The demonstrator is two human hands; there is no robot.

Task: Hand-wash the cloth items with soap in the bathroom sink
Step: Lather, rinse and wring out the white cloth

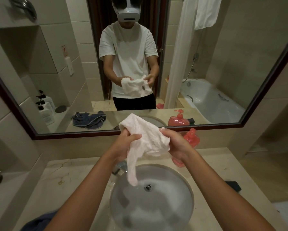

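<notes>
Both hands are holding one white cloth (145,139) up above the sink (181,177). The left hand (126,144) is gripping its upper left part, fingers curled into the fabric with a bunched fold sticking up past the knuckles. The right hand (175,144) is gripping the cloth's right edge, fingers wrapped round it. The cloth is stretching between the two hands, and a long tail is hanging down from the left hand toward the drain (148,187), its tip just reaching the water.

Judging progress: the sink below the hands is holding cloudy, sudsy-looking water, so soap seems to be already in play, and this cloth is looking wet. It is probably in the rubbing or wringing stage; which one cannot be told. Rinsing is likely still to come. A dark blue cloth (40,220) is lying on the counter (73,189) near the left elbow, and it appears unwashed, so at least one item is waiting.

A red soap bottle (192,137) is standing on the counter just beyond the right hand, with a pink soap dish (178,161) partly hidden under that wrist. The tap (120,165) is peeking out below the left hand, behind the hanging tail. A small dark thing (234,185) is lying on the counter to the right of the right forearm; what it is cannot be told.
</notes>
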